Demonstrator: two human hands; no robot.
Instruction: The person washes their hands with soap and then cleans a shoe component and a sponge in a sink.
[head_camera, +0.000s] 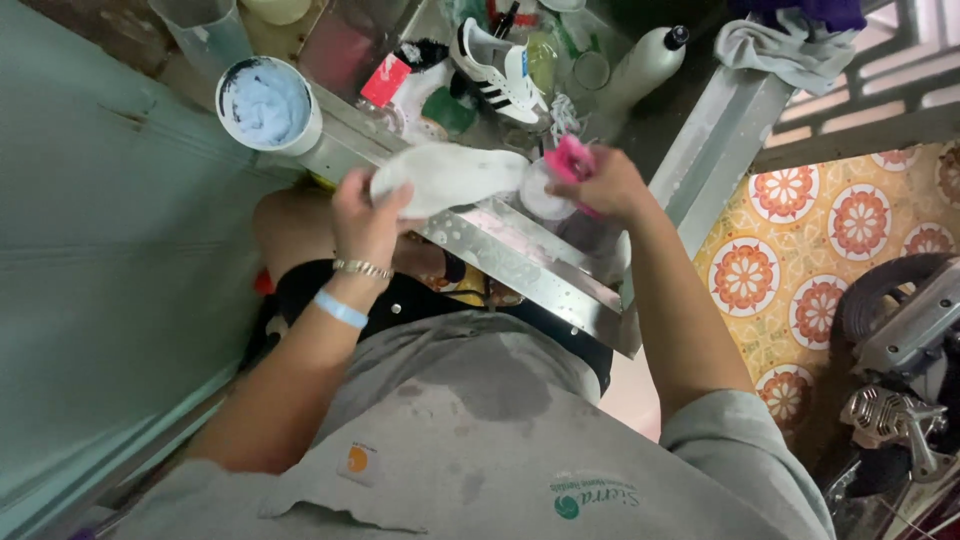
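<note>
My left hand (365, 212) grips one end of a white shoe insole (455, 178), holding it flat over the rim of a metal sink (520, 262). Gripped in my right hand (605, 185) is a pink brush (570, 160), its head against the insole's far end, where white foam (545, 190) shows. A silver bracelet and a light blue band circle my left wrist.
A white sneaker with black stripes (495, 75) lies in the sink among bottles and a red item. A tub of pale blue paste (266, 103) stands on the sink's left corner. A white bottle (645, 65) and grey cloth (775, 50) sit behind. Patterned floor tiles and a motorbike (900, 350) are right.
</note>
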